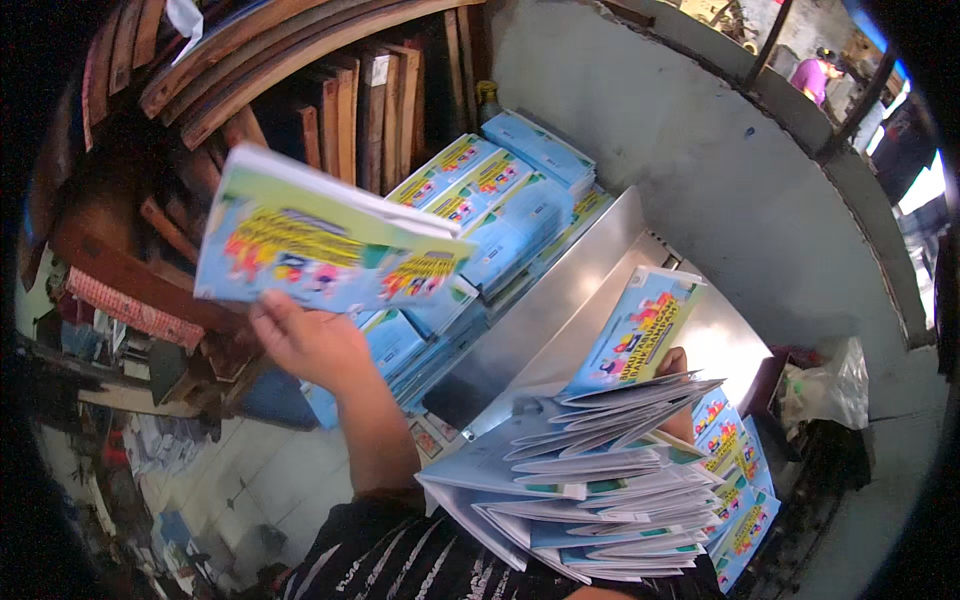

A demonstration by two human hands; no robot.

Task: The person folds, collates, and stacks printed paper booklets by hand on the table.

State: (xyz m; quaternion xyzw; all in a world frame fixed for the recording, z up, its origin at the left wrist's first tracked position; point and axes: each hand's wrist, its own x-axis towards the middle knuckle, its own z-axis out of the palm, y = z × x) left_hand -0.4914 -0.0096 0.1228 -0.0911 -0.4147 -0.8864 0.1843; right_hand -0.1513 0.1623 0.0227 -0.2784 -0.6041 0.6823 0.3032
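Note:
My left hand (300, 335) is closed on the lower edge of a printed booklet (310, 245) with a blue, green and yellow cover, raised at the left. It is slightly blurred, and more than one sheet may be in the grip. Against my body at the lower right leans a thick pile of folded booklets (610, 500), their white page edges fanned toward me. Behind the pile's top, my right hand (679, 420) is partly hidden, its fingers curled at the edge of another booklet (640, 330) that stands tilted over a shiny metal surface (715, 335).
Stacks of matching booklets (515, 225) fill the space beyond the metal panel. More booklets (745, 520) lie at the lower right. Wooden boards (375, 120) stand in a rack at the upper left. A grey wall (680, 130) and a clear plastic bag (830, 385) are on the right.

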